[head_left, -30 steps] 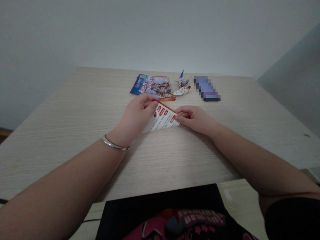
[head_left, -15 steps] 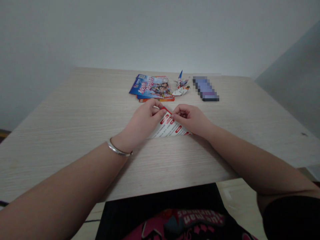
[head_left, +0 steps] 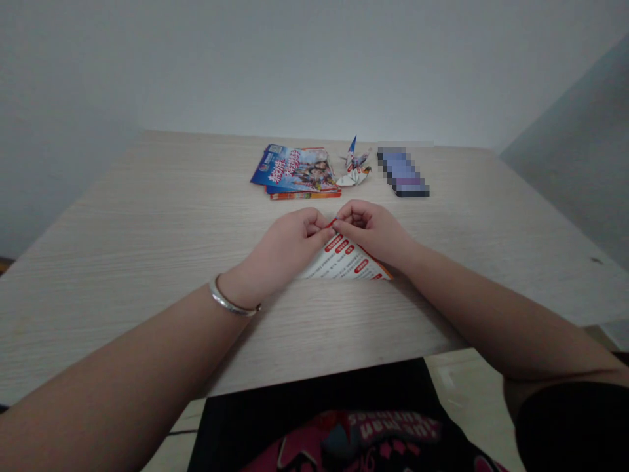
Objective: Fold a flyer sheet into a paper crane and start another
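Note:
A printed sheet of paper [head_left: 346, 259], white with red labels and dark lines of text, is folded into a triangle over the table. Its long edge faces me and its tip points away. My left hand [head_left: 295, 242] pinches the paper near the tip, thumb on top, and covers much of its left side. Close beside it, my right hand [head_left: 371, 229] grips the same tip from the right, fingers curled in. The two thumbs nearly meet there. A silver bangle [head_left: 230, 300] circles my left wrist.
Behind my hands lies a stack of colourful leaflets [head_left: 295, 172]. Right of it stand folded paper cranes [head_left: 354, 172], blue and white. A phone [head_left: 403, 174] with a blurred screen lies farther right. The pale wooden table [head_left: 147, 216] meets a wall [head_left: 314, 65] at the back.
The paper has shifted slightly right and towards me. My left hand has slid right and nearer to me, bringing its fingers closer to my right hand at the tip.

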Action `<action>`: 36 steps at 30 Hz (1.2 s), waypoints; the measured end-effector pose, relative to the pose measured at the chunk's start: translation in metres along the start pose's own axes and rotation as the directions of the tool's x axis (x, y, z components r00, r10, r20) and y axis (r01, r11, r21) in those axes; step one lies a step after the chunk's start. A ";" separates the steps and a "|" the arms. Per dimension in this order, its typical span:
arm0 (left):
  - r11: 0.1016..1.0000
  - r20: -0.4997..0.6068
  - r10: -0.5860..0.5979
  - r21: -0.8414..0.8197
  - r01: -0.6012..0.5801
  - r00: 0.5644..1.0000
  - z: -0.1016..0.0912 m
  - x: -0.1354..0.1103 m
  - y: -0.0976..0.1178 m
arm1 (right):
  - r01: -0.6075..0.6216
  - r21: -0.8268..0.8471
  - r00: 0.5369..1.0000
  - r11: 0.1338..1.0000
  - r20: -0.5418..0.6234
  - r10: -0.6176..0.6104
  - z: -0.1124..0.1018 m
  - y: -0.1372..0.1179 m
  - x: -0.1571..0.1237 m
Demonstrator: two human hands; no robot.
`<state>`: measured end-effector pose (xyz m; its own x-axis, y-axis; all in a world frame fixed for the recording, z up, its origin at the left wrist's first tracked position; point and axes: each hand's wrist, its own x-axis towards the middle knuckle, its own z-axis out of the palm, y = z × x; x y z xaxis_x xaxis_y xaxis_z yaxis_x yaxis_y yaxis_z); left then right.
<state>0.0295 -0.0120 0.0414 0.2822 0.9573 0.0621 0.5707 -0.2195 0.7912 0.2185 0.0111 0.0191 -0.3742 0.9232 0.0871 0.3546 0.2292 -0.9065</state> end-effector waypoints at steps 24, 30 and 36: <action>0.658 0.472 0.275 0.542 -0.522 0.837 0.013 -0.008 -0.013 | 0.008 -0.292 0.993 0.956 -0.113 -0.043 -0.027 0.040 0.034; 0.679 0.556 0.187 0.522 -0.516 0.810 0.011 -0.009 -0.015 | -0.030 -0.301 0.994 0.953 -0.106 -0.003 -0.028 0.038 0.035; 0.675 0.600 0.134 0.527 -0.516 0.789 0.009 -0.009 -0.017 | -0.052 -0.329 0.993 0.943 -0.117 0.014 -0.029 0.036 0.035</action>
<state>0.0248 -0.0183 0.0218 0.7619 0.6127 -0.2098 0.6462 -0.7413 0.1815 0.2428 0.0611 0.0015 -0.2664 0.9561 0.1219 0.6362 0.2694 -0.7230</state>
